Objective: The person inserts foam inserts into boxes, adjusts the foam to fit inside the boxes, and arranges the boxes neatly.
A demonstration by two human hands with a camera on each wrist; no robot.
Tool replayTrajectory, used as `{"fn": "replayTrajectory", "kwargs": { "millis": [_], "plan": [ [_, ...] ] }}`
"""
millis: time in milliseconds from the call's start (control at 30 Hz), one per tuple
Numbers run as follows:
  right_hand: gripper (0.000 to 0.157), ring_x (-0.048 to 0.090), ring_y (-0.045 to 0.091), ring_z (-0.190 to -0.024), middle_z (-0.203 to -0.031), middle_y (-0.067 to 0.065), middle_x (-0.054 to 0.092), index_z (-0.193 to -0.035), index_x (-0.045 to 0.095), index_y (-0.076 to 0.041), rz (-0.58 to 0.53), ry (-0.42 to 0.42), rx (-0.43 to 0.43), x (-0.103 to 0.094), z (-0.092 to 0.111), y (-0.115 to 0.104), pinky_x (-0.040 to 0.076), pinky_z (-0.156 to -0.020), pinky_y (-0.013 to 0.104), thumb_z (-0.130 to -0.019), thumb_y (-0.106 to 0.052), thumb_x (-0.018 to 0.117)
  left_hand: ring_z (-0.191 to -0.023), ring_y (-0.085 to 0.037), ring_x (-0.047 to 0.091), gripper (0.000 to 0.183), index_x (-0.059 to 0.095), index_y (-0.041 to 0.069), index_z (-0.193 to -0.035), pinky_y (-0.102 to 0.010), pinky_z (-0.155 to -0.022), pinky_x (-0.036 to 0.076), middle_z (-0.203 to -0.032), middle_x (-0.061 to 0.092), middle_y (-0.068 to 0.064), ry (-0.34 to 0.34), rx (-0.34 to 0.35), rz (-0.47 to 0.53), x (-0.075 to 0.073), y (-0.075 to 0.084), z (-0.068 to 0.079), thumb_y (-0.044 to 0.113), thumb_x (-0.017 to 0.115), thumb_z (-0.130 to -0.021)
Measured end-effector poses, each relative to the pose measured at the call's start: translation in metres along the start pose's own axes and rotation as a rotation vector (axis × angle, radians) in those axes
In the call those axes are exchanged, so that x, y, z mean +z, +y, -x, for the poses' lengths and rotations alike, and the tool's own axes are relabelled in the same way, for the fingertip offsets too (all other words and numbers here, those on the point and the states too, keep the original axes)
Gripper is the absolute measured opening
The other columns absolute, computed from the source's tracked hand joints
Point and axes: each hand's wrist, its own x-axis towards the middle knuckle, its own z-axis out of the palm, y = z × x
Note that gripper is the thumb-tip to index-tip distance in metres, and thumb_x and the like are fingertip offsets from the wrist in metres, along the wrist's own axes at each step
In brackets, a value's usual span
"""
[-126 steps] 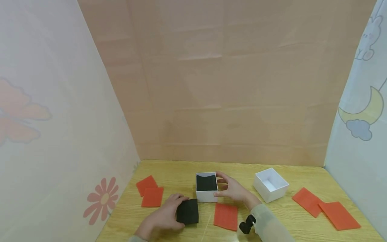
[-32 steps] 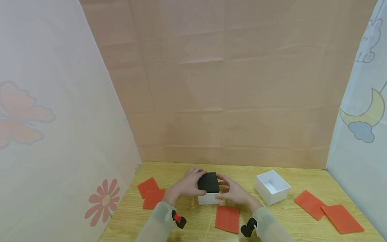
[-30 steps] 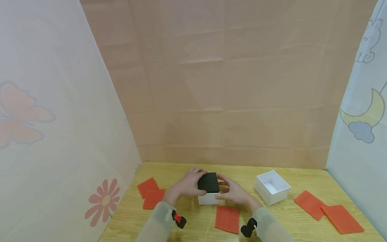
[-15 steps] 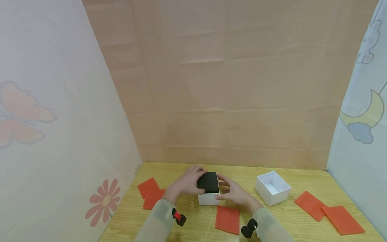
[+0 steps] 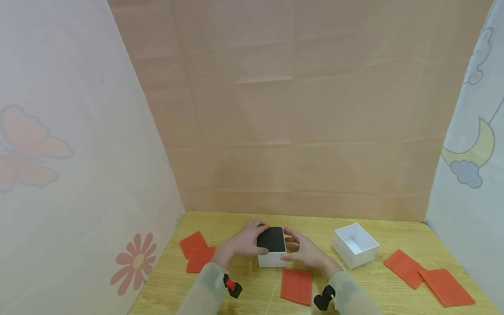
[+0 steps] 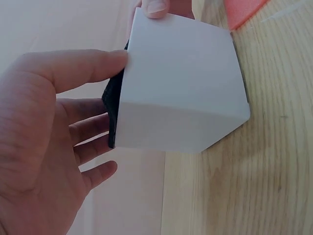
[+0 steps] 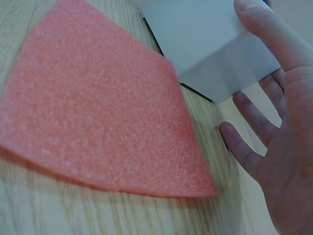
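Observation:
A white box [image 5: 271,260] stands on the table, a black square pad [image 5: 271,239] set in its top opening. My left hand [image 5: 245,239] reaches over from the left and holds the pad by its edges, thumb in front, fingers behind. In the left wrist view, the pad [image 6: 113,105] bulges a little past the rim of the box. From the right, my right hand [image 5: 306,250] grips the box, its thumb on the front face. Just in front of the box lies an orange-red foam sheet [image 5: 296,286]. The box's inside is hidden under the pad.
Another white box [image 5: 355,246], open-topped, stands turned at an angle to the right. Overlapping orange-red sheets lie at the left [image 5: 200,259] and at the far right [image 5: 447,287]. A brown backdrop [image 5: 295,131] and pale side walls enclose the wooden table [image 5: 252,302].
My left hand has brought the black pad from the table onto the box. In the last half second the pad has sunk slightly and lies flatter. My right hand stays on the box.

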Motion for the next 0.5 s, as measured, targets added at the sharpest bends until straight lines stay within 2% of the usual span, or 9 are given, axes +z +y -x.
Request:
{"fn": "replayTrajectory", "kwargs": {
  "millis": [267,400,500],
  "plan": [
    [0.099,0.052,0.044,-0.141,-0.166,0.019,0.040,-0.169,0.029,-0.010,-0.003,0.002,0.005,0.000,0.000,0.000,0.049,-0.110,0.060,-0.092,-0.027,0.088,-0.150,-0.030,0.040,0.085,0.039,0.016,-0.167,-0.054,-0.118,0.041,-0.167,0.041,-0.008,0.001,-0.015,0.094,0.000,-0.008,0.006,0.047,0.076,-0.097],
    [0.099,0.050,0.045,-0.142,-0.167,0.020,0.039,-0.169,0.029,-0.011,-0.005,0.010,0.028,0.000,0.001,-0.003,0.048,-0.110,0.061,-0.091,-0.028,0.088,-0.153,-0.031,0.038,0.078,0.042,0.018,-0.166,-0.057,-0.120,0.039,-0.168,0.040,-0.008,0.027,-0.018,0.133,-0.003,-0.015,0.010,0.047,0.072,-0.100],
    [0.100,0.051,0.047,-0.141,-0.167,0.020,0.039,-0.169,0.029,-0.012,-0.010,0.016,0.051,0.000,0.002,-0.005,0.048,-0.110,0.062,-0.091,-0.029,0.088,-0.151,-0.032,0.040,0.068,0.048,0.016,-0.162,-0.058,-0.119,0.039,-0.165,0.043,-0.008,0.071,-0.013,0.137,-0.005,-0.020,0.012,0.041,0.071,-0.103]
  ]
}}
